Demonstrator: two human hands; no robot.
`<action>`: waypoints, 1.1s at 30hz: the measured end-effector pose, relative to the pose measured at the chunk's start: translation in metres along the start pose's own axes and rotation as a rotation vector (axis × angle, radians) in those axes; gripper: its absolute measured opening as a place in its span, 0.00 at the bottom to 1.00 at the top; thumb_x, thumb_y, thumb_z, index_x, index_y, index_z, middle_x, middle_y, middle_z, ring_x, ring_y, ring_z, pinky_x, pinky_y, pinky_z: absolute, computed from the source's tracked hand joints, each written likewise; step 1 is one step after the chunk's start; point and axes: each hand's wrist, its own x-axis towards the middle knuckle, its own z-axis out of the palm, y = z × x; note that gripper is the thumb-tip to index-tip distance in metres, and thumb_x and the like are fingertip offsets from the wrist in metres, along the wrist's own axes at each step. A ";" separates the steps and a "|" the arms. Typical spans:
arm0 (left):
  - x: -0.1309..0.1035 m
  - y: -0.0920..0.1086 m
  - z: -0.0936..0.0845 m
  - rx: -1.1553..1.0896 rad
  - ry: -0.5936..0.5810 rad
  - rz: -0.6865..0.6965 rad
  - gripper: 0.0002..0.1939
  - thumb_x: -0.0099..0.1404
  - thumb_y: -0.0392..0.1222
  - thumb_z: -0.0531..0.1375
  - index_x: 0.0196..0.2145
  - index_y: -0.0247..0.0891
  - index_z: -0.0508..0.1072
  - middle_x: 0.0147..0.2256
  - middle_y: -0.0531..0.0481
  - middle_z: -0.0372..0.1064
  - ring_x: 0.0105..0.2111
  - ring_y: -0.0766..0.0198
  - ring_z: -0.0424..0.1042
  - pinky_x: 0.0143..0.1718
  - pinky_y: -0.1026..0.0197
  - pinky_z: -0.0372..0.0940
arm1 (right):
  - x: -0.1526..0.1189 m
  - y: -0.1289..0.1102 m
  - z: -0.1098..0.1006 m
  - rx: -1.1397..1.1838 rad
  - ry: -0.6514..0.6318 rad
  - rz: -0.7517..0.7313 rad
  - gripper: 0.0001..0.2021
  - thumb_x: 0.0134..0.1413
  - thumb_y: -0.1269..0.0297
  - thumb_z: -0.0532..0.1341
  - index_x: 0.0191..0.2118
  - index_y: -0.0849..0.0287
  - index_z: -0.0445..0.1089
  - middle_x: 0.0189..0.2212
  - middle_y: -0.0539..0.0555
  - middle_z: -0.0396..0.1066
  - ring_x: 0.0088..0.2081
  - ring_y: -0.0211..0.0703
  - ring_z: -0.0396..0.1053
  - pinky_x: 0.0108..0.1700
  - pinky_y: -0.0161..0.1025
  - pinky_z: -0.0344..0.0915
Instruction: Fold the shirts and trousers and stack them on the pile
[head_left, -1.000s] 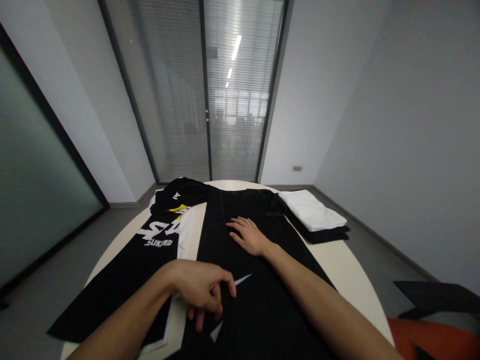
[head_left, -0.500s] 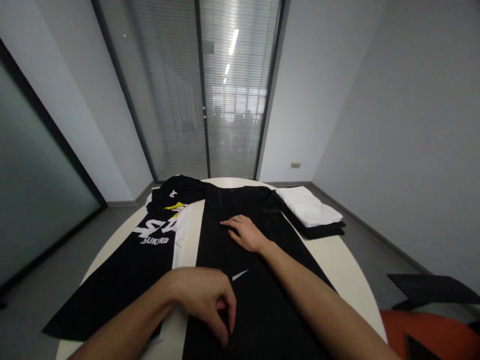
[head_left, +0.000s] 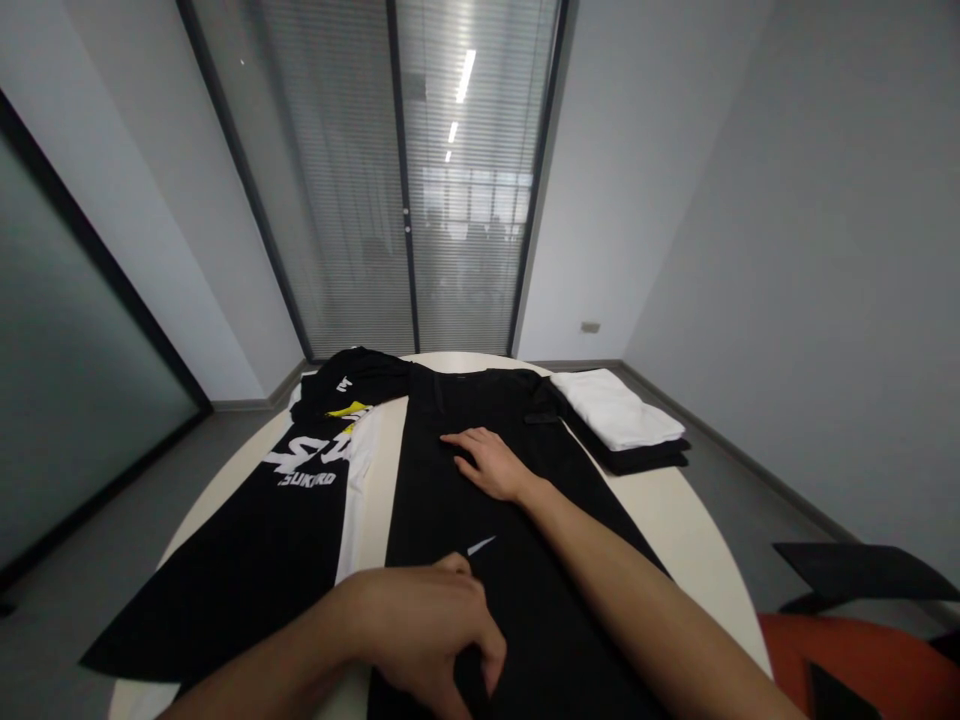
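A black shirt (head_left: 427,500) lies spread down the middle of a round, pale table (head_left: 697,525), its neckline at the far side. The right hand (head_left: 489,464) rests palm down on its upper part, fingers reaching left and the thumb a little apart. The left hand (head_left: 431,635) is nearer, over the lower part beside a pale pointed mark (head_left: 481,546), its fingers curled down with a narrow gap to the thumb; whether it pinches cloth I cannot tell. To the left lies a black printed shirt (head_left: 247,560) with white lettering and a yellow patch. At far right, a folded white garment (head_left: 619,410) sits on folded black cloth (head_left: 649,458)
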 end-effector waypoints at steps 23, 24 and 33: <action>0.019 0.002 0.010 0.014 0.016 0.227 0.14 0.63 0.38 0.63 0.48 0.41 0.75 0.44 0.51 0.76 0.46 0.58 0.74 0.55 0.55 0.59 | 0.007 -0.004 0.000 -0.107 0.011 0.015 0.16 0.65 0.72 0.56 0.54 0.53 0.73 0.48 0.55 0.74 0.49 0.44 0.67 0.53 0.44 0.59; 0.019 0.003 0.009 -0.009 0.024 0.230 0.17 0.63 0.39 0.63 0.51 0.42 0.74 0.47 0.50 0.75 0.50 0.57 0.72 0.57 0.54 0.58 | 0.008 -0.003 0.001 -0.099 0.014 0.034 0.17 0.64 0.73 0.56 0.54 0.54 0.73 0.50 0.55 0.74 0.51 0.45 0.67 0.54 0.44 0.60; 0.012 -0.013 -0.002 -0.127 0.243 0.123 0.15 0.62 0.45 0.65 0.47 0.41 0.76 0.52 0.48 0.72 0.51 0.58 0.71 0.55 0.56 0.62 | 0.001 -0.004 0.002 -0.042 0.018 0.117 0.20 0.66 0.59 0.55 0.60 0.57 0.67 0.57 0.58 0.68 0.57 0.49 0.63 0.58 0.50 0.59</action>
